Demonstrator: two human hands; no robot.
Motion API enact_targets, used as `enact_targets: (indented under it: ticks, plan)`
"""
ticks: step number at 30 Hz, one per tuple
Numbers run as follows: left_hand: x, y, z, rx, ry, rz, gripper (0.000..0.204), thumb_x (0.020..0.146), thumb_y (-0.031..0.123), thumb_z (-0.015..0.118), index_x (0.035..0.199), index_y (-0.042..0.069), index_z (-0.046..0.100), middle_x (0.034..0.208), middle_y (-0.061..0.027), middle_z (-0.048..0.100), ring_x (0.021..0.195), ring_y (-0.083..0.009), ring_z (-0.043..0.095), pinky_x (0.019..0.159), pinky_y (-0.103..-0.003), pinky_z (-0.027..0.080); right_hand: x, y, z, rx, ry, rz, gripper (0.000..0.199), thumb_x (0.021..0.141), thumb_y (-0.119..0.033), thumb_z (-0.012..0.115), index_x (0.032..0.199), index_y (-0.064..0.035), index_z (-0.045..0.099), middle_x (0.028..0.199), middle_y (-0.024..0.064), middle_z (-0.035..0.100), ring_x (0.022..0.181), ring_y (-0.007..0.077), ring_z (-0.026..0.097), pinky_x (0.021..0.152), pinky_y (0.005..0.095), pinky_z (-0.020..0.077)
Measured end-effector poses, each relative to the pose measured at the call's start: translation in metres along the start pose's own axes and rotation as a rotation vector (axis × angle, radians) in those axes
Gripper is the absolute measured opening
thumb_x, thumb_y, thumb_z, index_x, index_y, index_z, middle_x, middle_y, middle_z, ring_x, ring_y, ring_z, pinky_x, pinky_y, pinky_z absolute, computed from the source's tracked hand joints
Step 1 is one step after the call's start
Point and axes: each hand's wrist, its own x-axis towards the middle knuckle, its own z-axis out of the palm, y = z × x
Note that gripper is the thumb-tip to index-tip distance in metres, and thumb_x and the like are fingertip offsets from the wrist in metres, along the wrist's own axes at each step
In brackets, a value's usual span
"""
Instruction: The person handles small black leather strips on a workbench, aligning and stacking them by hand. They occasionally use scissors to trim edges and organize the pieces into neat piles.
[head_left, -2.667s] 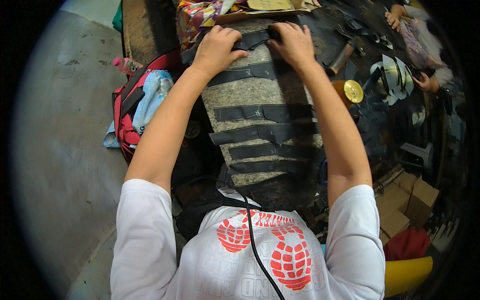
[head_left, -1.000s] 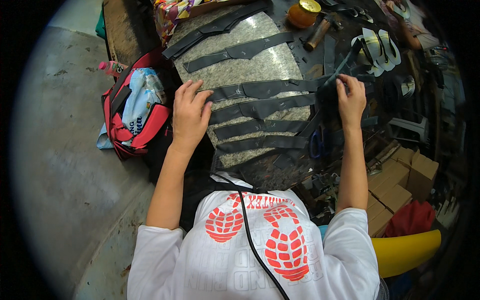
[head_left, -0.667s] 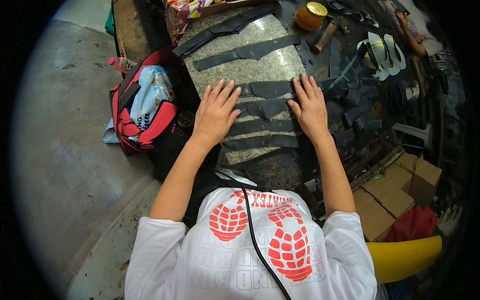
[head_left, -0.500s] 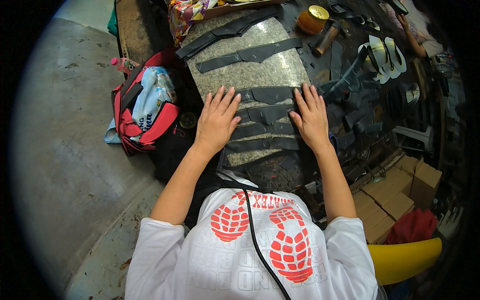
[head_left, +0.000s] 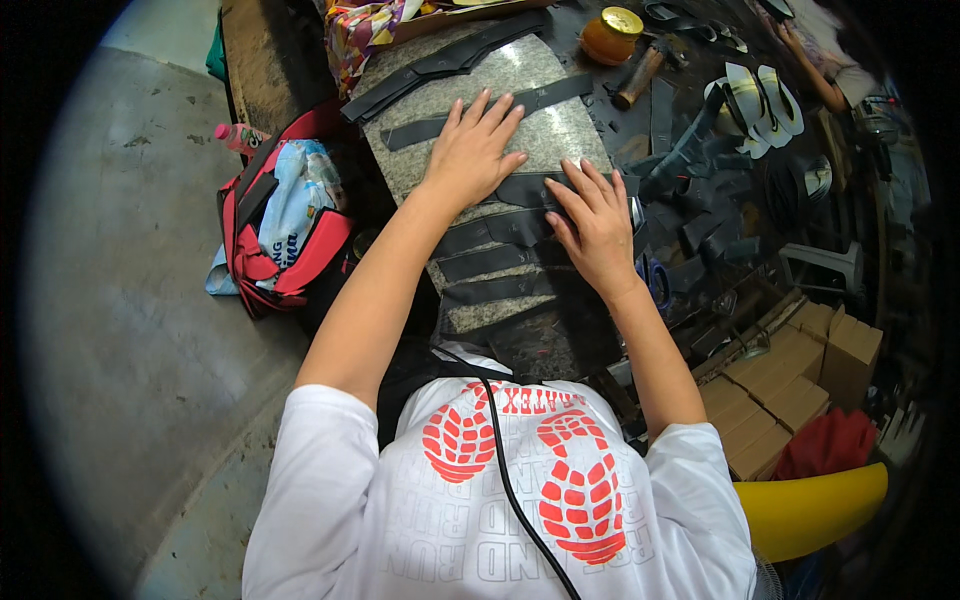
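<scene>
A speckled grey stone slab [head_left: 540, 140] lies before me with several black, leather-like strips across it. My left hand [head_left: 472, 152] is spread flat, its fingertips over the second strip from the far end [head_left: 560, 93]. Past it, at the slab's far end, lies a layered stack of black strips [head_left: 435, 68]. My right hand [head_left: 597, 225] rests with fingers stretched over the right end of the middle strip [head_left: 520, 188] and covers part of it. Closer to me, more strips [head_left: 485, 262] lie in rows, their right ends partly under or beside my right hand.
An orange jar with a gold lid [head_left: 612, 35] and a wooden-handled hammer [head_left: 640, 78] stand beyond the slab on the right. Black scraps [head_left: 710, 200] and white curved pieces [head_left: 765, 110] lie there too. A red bag [head_left: 320, 255] is at left, cardboard boxes [head_left: 785, 365] at right. Another person's arm [head_left: 822, 85] shows far right.
My left hand has moved forward and to the right, from the middle strip to the second one. My right hand has shifted left and slightly toward me, over the strip ends.
</scene>
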Motion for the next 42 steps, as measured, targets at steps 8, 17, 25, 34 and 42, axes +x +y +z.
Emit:
enact_targets:
  ticks: [8, 17, 25, 34, 42]
  plan:
    - [-0.038, -0.005, -0.018, -0.255, -0.023, 0.017, 0.056, 0.1, 0.038, 0.051, 0.148, 0.011, 0.045, 0.155, -0.0127, 0.041, 0.147, -0.033, 0.03, 0.121, -0.051, 0.019, -0.034, 0.028, -0.024, 0.038, 0.123, 0.134, 0.028, 0.087, -0.011, 0.07, 0.115, -0.0091, 0.07, 0.128, 0.0094, 0.065, 0.126, 0.031, 0.056, 0.113, 0.0542, 0.0326]
    - [-0.059, -0.027, -0.01, -0.412, 0.333, -0.17, 0.027, 0.094, 0.012, 0.057, 0.118, 0.005, 0.066, 0.13, -0.0127, 0.062, 0.129, -0.0339, 0.051, 0.115, -0.047, 0.033, -0.016, 0.03, -0.016, 0.062, 0.147, 0.129, 0.03, 0.085, -0.002, 0.07, 0.115, -0.0058, 0.07, 0.112, 0.0098, 0.068, 0.104, 0.0312, 0.063, 0.09, 0.0395, 0.0506]
    - [-0.058, -0.027, -0.005, -0.281, 0.357, -0.151, 0.027, 0.091, 0.008, 0.059, 0.116, 0.005, 0.067, 0.129, -0.0104, 0.064, 0.129, -0.0324, 0.053, 0.112, -0.045, 0.037, 0.014, 0.04, 0.008, 0.054, 0.158, 0.237, 0.014, 0.082, -0.012, 0.074, 0.093, -0.0078, 0.067, 0.089, 0.0095, 0.061, 0.086, 0.0314, 0.063, 0.072, 0.0403, 0.0506]
    - [-0.059, -0.026, -0.008, -0.253, 0.336, -0.147, 0.031, 0.087, 0.006, 0.061, 0.117, 0.007, 0.067, 0.13, -0.0089, 0.064, 0.129, -0.0318, 0.053, 0.109, -0.043, 0.041, -0.011, 0.07, -0.025, -0.15, 0.048, 0.434, 0.011, 0.079, -0.007, 0.07, 0.09, -0.0072, 0.065, 0.091, 0.0086, 0.063, 0.089, 0.0309, 0.064, 0.075, 0.0425, 0.0514]
    - [-0.059, -0.026, -0.008, -0.263, 0.336, -0.153, 0.031, 0.085, 0.006, 0.062, 0.116, 0.007, 0.068, 0.129, -0.0077, 0.065, 0.128, -0.031, 0.053, 0.108, -0.042, 0.042, -0.018, 0.052, -0.03, 0.1, 0.195, 0.329, 0.022, 0.083, 0.005, 0.061, 0.104, -0.0004, 0.066, 0.098, 0.0095, 0.066, 0.088, 0.0226, 0.067, 0.078, 0.0309, 0.052]
